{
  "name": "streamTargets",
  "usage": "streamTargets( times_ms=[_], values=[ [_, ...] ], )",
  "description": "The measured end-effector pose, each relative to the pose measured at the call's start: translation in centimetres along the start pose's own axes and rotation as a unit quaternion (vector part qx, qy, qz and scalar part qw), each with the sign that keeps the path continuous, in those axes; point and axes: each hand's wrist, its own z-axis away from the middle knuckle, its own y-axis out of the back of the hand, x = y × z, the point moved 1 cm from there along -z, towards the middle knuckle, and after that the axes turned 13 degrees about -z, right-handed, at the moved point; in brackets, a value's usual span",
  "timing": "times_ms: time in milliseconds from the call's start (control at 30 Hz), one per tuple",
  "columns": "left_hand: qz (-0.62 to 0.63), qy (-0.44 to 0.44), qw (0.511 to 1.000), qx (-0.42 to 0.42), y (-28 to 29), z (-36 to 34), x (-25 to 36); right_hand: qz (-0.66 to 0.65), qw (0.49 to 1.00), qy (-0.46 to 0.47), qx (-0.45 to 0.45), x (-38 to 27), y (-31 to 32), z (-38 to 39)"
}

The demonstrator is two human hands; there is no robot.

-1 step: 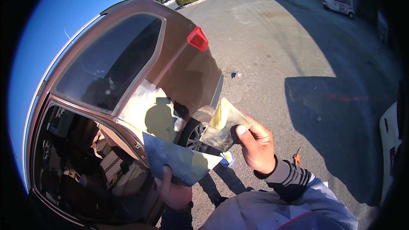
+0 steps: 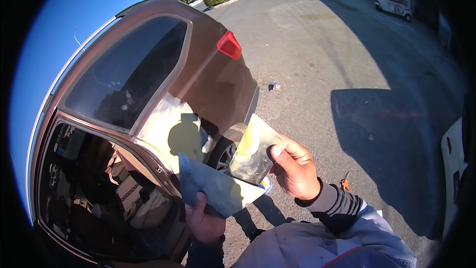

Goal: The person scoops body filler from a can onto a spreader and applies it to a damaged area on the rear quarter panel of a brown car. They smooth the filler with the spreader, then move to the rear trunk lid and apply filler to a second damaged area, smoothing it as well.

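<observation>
A broad pale-yellow filler patch (image 2: 158,121) already covered part of the glossy brown car (image 2: 218,84), yet thick yellow paste (image 2: 249,140) was left on the translucent square spreader (image 2: 255,161), pinched in the right hand (image 2: 296,171) beside the flat blue-grey plate (image 2: 218,186) the left hand (image 2: 206,222) clasped.

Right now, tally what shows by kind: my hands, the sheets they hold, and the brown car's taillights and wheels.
Hands: 2, left hand and right hand
Sheets: 2, large sheet and small sheet
Taillight: 1
Wheel: 1
Total: 6
</observation>
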Motion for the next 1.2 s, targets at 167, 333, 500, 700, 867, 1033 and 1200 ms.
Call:
streamTargets(
  times_ms=[167,333,500,700,867,1033,1200],
  values=[
    [-0.044,-0.018,0.999,0.016,1.4,-0.3,0.0,0.326,0.91,-0.037,-0.251,-0.2,1.4,0.1],
    [-0.044,-0.127,0.99,0.052,1.9,-0.2,0.0,0.546,0.809,0.1,-0.194,-1.0,1.8,0.3],
    [-0.099,-0.206,0.973,0.002,-0.3,0.9,-1.7,0.539,0.781,0.232,-0.212,2.3,-1.1,2.7],
    [-0.107,-0.238,0.965,-0.007,-0.4,1.0,-0.9,0.563,0.77,0.242,-0.175,2.0,-0.7,2.8],
    [-0.13,-0.266,0.954,-0.049,-1.3,1.3,-1.5,0.555,0.761,0.243,-0.233,2.0,-1.4,2.8],
    [-0.13,-0.254,0.958,-0.018,-1.0,1.3,-1.3,0.551,0.77,0.278,-0.162,1.8,-1.4,2.6],
    [-0.175,-0.284,0.943,0.001,-0.5,1.4,-2.4,0.55,0.776,0.225,-0.21,2.8,-1.5,3.0]
  ],
)
